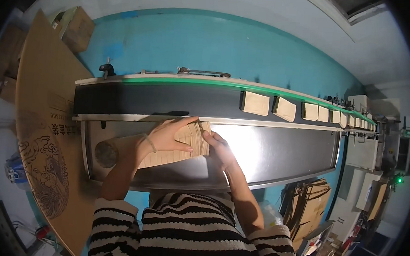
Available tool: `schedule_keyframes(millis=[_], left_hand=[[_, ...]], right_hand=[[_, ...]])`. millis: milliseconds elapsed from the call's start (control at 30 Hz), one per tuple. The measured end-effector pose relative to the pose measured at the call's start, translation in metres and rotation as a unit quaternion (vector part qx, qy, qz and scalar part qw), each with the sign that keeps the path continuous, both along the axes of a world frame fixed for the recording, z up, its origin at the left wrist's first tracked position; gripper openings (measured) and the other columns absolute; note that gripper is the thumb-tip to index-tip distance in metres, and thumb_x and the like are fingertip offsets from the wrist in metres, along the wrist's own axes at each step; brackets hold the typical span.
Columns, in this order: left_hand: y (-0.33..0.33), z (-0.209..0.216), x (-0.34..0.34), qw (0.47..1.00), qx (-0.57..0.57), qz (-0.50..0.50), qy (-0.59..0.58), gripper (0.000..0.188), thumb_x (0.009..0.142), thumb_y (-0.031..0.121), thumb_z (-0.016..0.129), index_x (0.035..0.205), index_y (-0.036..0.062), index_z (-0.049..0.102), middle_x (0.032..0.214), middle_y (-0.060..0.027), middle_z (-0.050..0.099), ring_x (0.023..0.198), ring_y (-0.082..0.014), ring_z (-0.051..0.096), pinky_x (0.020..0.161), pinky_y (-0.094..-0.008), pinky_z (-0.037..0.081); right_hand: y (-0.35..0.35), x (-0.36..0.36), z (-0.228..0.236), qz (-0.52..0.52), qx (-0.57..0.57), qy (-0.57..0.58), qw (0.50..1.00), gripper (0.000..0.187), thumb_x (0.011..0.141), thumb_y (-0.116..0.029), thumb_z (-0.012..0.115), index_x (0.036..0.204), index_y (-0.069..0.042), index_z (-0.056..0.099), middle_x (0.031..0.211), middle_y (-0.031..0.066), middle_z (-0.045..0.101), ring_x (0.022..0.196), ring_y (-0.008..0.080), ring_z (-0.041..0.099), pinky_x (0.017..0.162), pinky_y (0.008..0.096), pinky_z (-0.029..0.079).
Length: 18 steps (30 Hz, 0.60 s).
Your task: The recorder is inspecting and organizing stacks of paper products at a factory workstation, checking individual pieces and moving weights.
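Note:
A long row of flat tan paper packs point(162, 159), pressed face to face, lies on the left part of a shiny metal tray table point(286, 150). My left hand point(166, 136) grips the row from above near its right end, thumb on the near side and fingers on the far side. With my right hand point(219, 149) I hold the end packs, the thumb and fingers closed at their right face. A dark, round-ended object point(106, 154) sits against the row's left end; its kind is unclear.
Behind the tray runs a dark conveyor belt point(169, 98) with a green rail point(179, 81). Several tan packs point(255, 103) are spaced along its right part. A large printed cardboard sheet point(50, 93) stands at the left. Flattened cardboard point(311, 204) leans at the lower right.

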<state>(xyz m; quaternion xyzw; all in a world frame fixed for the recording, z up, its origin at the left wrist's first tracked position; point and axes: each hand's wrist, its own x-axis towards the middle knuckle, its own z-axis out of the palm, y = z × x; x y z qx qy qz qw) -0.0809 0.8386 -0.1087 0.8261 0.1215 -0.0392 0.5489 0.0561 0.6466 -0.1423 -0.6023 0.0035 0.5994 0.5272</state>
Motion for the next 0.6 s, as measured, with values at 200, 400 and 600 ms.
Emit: schedule_keyframes(millis=[200, 400, 600], left_hand=[[0.022, -0.006, -0.011, 0.998, 0.034, -0.012, -0.048, 0.074, 0.071, 0.04, 0.084, 0.13, 0.0081, 0.054, 0.126, -0.0193, 0.061, 0.118, -0.0371, 0.057, 0.1, -0.0414, 0.046], [0.035, -0.013, -0.025, 1.0, 0.012, -0.006, 0.006, 0.073, 0.071, 0.04, 0.084, 0.13, 0.0084, 0.054, 0.126, -0.0194, 0.06, 0.118, -0.0376, 0.057, 0.1, -0.0418, 0.046], [0.047, -0.029, -0.05, 0.997, 0.046, 0.001, -0.058, 0.073, 0.072, 0.039, 0.083, 0.131, 0.0076, 0.054, 0.129, -0.0181, 0.059, 0.12, -0.037, 0.056, 0.101, -0.0417, 0.045]], right_hand=[[0.018, -0.009, -0.006, 0.081, -0.027, -0.242, 0.966, 0.042, 0.095, -0.034, 0.064, 0.119, 0.0, 0.062, 0.092, 0.0089, 0.067, 0.082, 0.016, 0.061, 0.075, 0.03, 0.049], [0.05, -0.015, -0.001, -0.048, -0.006, -0.235, 0.971, 0.042, 0.097, -0.041, 0.061, 0.109, -0.002, 0.057, 0.088, 0.0054, 0.064, 0.069, 0.0111, 0.058, 0.066, 0.0258, 0.048], [0.054, -0.064, -0.031, -0.069, 0.047, -0.126, 0.989, 0.046, 0.094, -0.039, 0.067, 0.118, 0.0, 0.064, 0.091, 0.0095, 0.067, 0.079, 0.0139, 0.062, 0.07, 0.028, 0.049]])
